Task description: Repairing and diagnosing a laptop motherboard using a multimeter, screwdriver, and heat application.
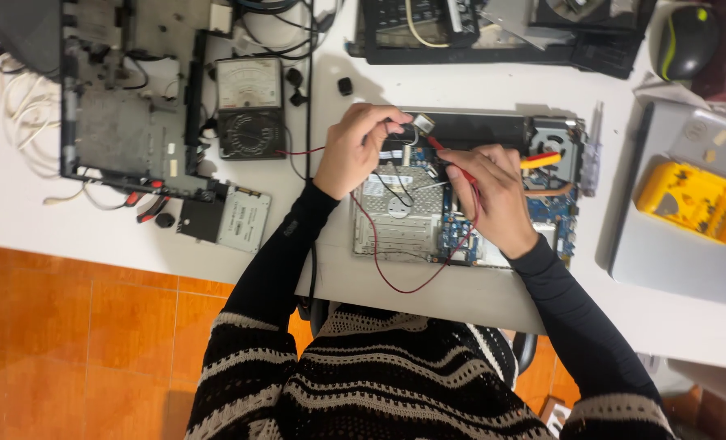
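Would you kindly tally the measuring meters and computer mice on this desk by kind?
Analog meter: 1
Yellow meter: 1
Mouse: 1
Total: 3

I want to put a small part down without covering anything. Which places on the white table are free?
Bare table lies along the front edge, left of the silver drive. Another free strip runs between the opened laptop and the dark laptop behind it. It is crowded around the analog meter, and where the left hand and right hand hold probes.
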